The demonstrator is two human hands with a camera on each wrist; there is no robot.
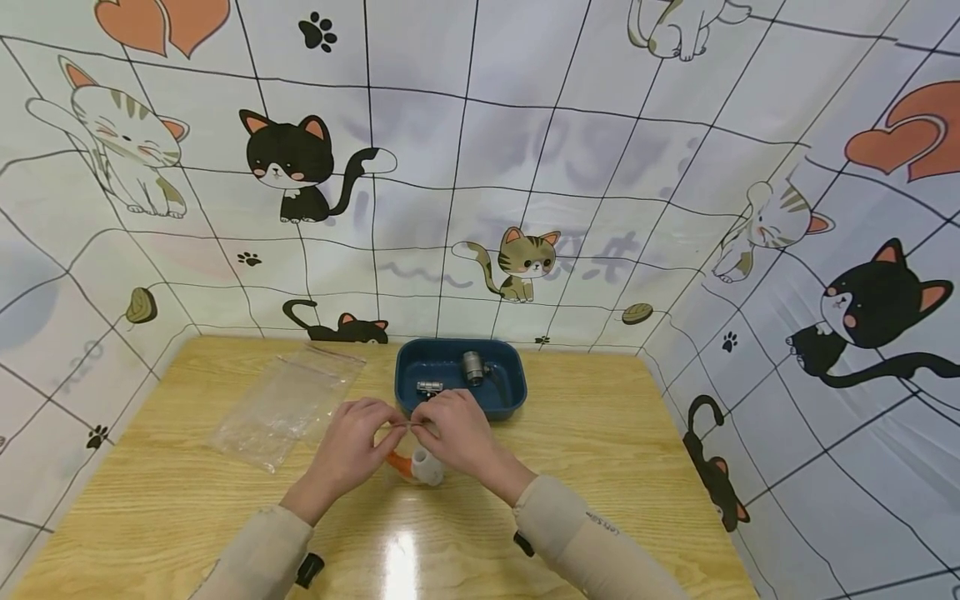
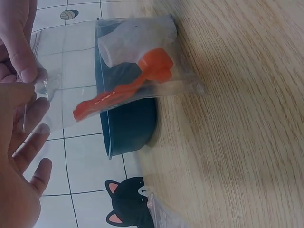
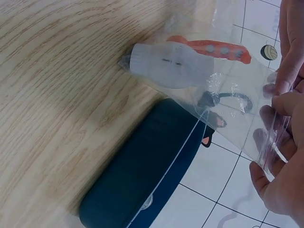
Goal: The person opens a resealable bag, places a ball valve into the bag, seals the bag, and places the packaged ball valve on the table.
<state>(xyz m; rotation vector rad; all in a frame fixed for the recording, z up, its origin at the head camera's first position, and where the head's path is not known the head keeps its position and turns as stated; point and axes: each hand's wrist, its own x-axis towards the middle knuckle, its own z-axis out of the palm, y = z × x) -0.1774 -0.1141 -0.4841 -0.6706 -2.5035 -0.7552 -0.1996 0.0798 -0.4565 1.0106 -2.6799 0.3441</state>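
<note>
A clear zip bag [image 3: 237, 128] hangs upright between my two hands, its bottom at or close to the tabletop. Fingers and thumb of my left hand [image 1: 352, 442] pinch the bag's top edge. My right hand [image 1: 457, 433] pinches the same edge right beside it, fingertips nearly meeting. Inside the bag are a white, rounded plastic piece with a tube-like end [image 2: 137, 40] and an orange plastic piece with a long handle [image 2: 154, 66]. Whether the bag's seal is closed, I cannot tell.
A dark blue basin [image 1: 517, 402] stands just behind the hands, holding a grey metal cylinder [image 1: 472, 367] and a small silver piece [image 1: 429, 387]. Another clear bag [image 1: 277, 408] lies flat to the left on the wooden table [image 1: 600, 467]. Cat-patterned cloth surrounds the back and sides.
</note>
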